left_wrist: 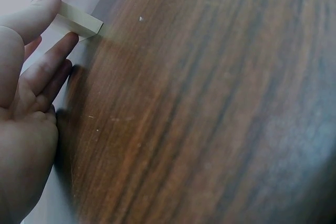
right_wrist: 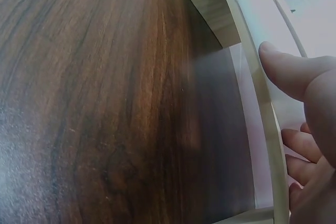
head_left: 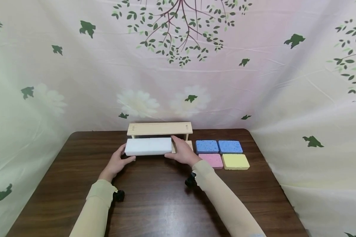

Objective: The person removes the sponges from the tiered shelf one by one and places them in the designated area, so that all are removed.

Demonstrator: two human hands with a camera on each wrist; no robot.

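By the left hand (head_left: 115, 163) and the right hand (head_left: 183, 152) alike, fingers are curled onto the block (head_left: 148, 146), with each thumb set at its near edge. The nine o'clock end is grasped by the left, the three o'clock end by the right, so neither hand is nearer. The block's long axis is lined up from nine to three. Beneath it, the lower plank (right_wrist: 278, 177) can be made out; whether the block's weight is borne there or by the hands cannot be told. At twelve, just beyond, the upper plank (head_left: 159, 128) is laid nearly parallel, and this alignment is judged to govern any further move. Out at three from the right hand, blue sponges (head_left: 207, 146) are placed; a little past three, the pink sponge (head_left: 212, 160) and yellow sponge (head_left: 236, 162).
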